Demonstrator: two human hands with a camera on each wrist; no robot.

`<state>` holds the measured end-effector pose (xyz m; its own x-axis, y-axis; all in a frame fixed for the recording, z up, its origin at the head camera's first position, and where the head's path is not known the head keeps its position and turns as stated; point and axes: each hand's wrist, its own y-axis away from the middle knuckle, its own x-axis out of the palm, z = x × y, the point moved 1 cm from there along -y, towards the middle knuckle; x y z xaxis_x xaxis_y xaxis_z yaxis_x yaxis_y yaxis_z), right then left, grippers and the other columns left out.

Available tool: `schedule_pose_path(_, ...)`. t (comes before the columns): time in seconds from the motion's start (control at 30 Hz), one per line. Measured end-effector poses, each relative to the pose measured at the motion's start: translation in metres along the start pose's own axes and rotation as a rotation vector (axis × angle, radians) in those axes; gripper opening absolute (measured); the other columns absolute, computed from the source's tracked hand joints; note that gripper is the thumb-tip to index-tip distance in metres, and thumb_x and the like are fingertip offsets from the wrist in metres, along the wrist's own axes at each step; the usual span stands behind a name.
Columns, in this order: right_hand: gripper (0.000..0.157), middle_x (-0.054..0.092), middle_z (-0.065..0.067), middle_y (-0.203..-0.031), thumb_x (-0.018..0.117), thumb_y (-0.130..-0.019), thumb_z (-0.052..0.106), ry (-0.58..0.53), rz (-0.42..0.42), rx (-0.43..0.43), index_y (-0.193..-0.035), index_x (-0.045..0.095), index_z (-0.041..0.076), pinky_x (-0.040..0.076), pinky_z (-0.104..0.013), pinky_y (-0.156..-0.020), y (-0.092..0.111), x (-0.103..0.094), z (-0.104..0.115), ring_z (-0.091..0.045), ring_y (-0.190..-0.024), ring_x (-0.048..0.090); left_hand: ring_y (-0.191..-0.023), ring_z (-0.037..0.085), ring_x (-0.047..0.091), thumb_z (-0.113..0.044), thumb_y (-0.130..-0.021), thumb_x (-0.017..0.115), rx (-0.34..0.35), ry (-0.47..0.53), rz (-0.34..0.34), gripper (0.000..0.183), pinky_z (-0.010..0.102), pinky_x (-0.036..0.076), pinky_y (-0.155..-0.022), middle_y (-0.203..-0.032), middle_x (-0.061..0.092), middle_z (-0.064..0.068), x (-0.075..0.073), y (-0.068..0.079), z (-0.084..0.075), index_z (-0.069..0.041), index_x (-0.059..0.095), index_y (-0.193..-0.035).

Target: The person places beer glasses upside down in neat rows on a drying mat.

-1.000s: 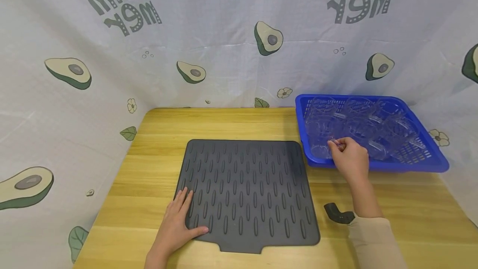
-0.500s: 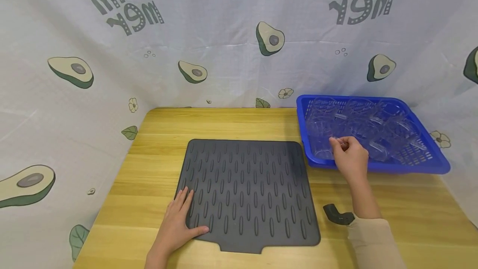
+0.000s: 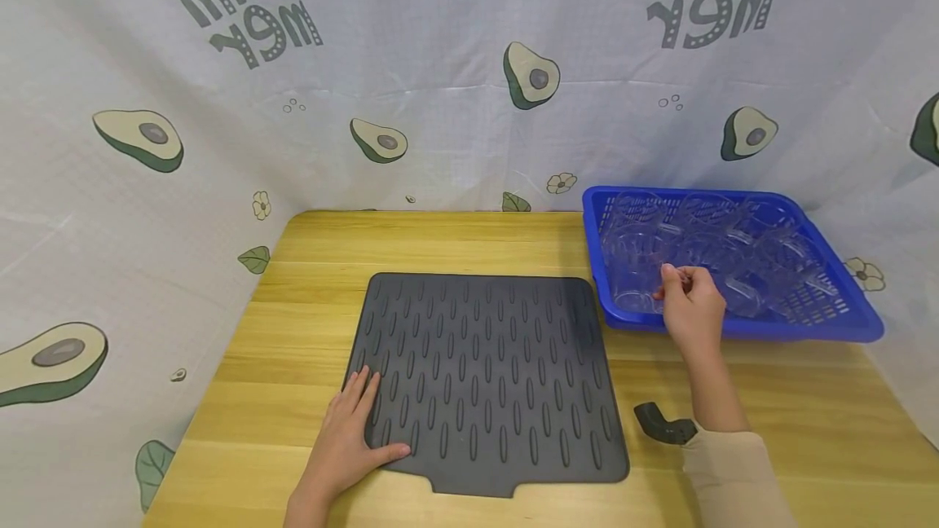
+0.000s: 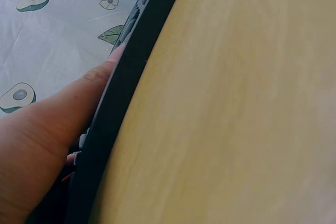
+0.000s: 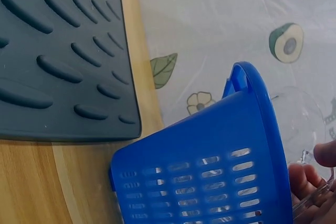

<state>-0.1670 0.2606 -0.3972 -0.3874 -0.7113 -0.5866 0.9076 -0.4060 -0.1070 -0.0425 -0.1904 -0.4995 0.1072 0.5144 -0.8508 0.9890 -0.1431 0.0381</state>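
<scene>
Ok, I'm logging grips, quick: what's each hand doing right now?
Left hand: open, resting on the mat.
Right hand: closed, holding a clear cup.

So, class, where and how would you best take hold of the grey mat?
Probably the tab on the near edge of the mat, pinched from the near side: it juts out past the edge, while the mat lies flat and the left hand rests on its left side.
</scene>
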Motion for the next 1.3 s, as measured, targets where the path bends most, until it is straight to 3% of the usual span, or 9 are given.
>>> schedule_pose_path(0.2, 0.039, 0.058, -0.001, -0.079, 0.042, -0.105, 0.033, -0.061, -0.06, -0.025, -0.113, 0.05, -0.003, 0.04, -0.017, -0.061, -0.001, 0.002, -0.002, 0.01, -0.063, 0.051, -0.144, 0.04, 0.019, -0.068, -0.064, 0.077, -0.005, 0.005, 0.003, 0.118, 0.06, 0.018, -0.112, -0.157, 0.025, 0.021, 0.0, 0.0, 0.0, -0.001, 0.033, -0.151)
schedule_pose_path(0.4, 0.033, 0.052, 0.013, -0.071, 0.043, -0.104, 0.033, -0.13, -0.125, -0.037, -0.108, 0.051, 0.001, 0.04, -0.015, -0.058, 0.001, 0.0, 0.002, 0.009, -0.063, 0.052, -0.144, 0.04, 0.018, -0.067, -0.064, 0.078, -0.012, 0.007, 0.005, 0.118, 0.06, 0.017, -0.113, -0.157, 0.025, 0.021, 0.0, 0.0, 0.0, -0.001, 0.033, -0.151)
schedule_pose_path(1.3, 0.016, 0.049, 0.006, -0.081, 0.039, -0.105, 0.031, -0.247, -0.192, -0.083, -0.103, 0.047, 0.017, 0.039, -0.016, -0.061, 0.011, -0.005, 0.017, 0.005, -0.071, 0.055, -0.144, 0.041, 0.019, -0.066, -0.064, 0.079, -0.003, 0.006, -0.004, 0.118, 0.06, 0.018, -0.112, -0.157, 0.024, 0.021, 0.0, 0.002, 0.002, -0.001, 0.033, -0.151)
